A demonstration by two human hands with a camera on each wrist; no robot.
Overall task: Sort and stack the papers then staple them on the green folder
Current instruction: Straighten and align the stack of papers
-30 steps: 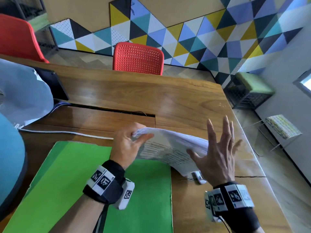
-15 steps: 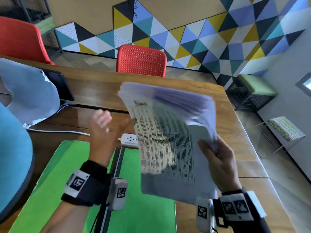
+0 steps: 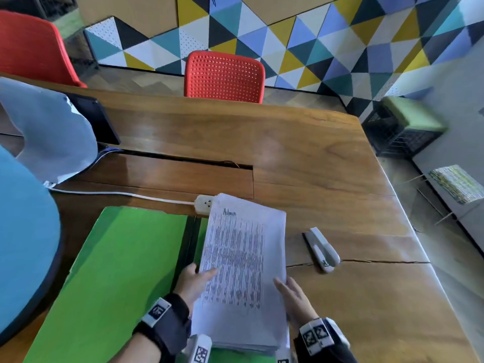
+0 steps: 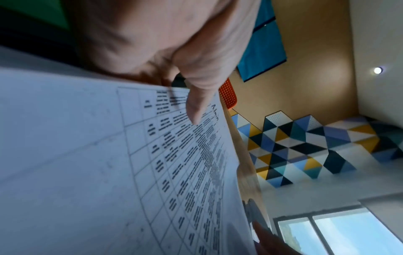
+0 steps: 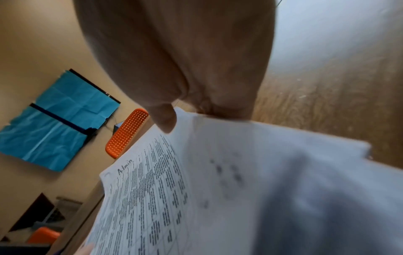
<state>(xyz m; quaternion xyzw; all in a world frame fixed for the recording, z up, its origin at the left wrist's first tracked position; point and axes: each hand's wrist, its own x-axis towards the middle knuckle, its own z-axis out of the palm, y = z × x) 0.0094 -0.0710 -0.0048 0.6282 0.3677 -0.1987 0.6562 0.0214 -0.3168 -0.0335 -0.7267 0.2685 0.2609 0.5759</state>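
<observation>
At the far left a blue rounded shape [image 3: 23, 244] filled the near edge and a grey cloth [image 3: 52, 137] lay beyond it on the wooden table [image 3: 301, 158]. The green folder [image 3: 117, 271] lay open and flat on the near left part of the table, with a white power strip [image 3: 203, 204] just past its far edge. The left hand [image 3: 195, 282] gripped the left edge of the papers [image 3: 243, 268], its thumb lying on the printed top sheet and its fingers hidden beneath. The stack, headed "Admin", sat over the folder's right half; whether it rested there or was lifted could not be told. The right hand [image 3: 294, 301] clasped the stack's right edge, thumb on top. Right of the papers, apart from them, a white stapler [image 3: 322, 248] lay on the table. A red chair [image 3: 224, 76] stood at the far side.
</observation>
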